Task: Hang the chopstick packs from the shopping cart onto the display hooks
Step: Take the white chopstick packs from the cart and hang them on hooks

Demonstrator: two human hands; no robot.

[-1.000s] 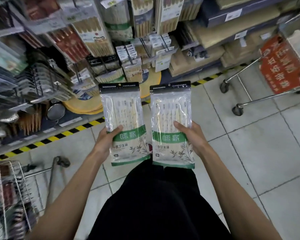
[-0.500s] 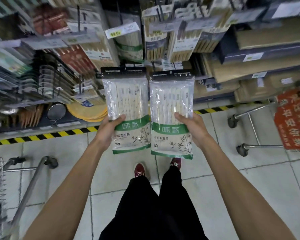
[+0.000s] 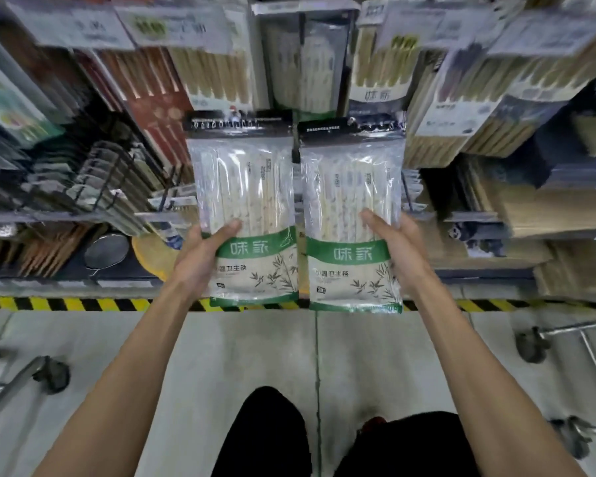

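I hold two clear chopstick packs with black headers and green bands upright, side by side, in front of the shelves. My left hand (image 3: 200, 259) grips the left pack (image 3: 245, 187) by its lower left edge, thumb across the front. The right pack (image 3: 351, 191) is gripped at its lower right edge by my right hand (image 3: 396, 253). Both black headers reach up to a row of hanging chopstick packs (image 3: 303, 63) on the display. The hooks themselves are blurred and hidden behind price tags.
Shelves of boxed and hung chopsticks (image 3: 200, 70) fill the top; wire racks (image 3: 111, 180) and strainers (image 3: 105, 251) sit at left. A yellow-black floor strip (image 3: 83, 304) runs below. Cart frame and wheel (image 3: 49, 373) lie at left, another cart's wheels (image 3: 530, 346) at right.
Both hands have raised the two packs and carried them closer to the shelves. The view has tilted up toward the display, and I have stepped nearer to it.
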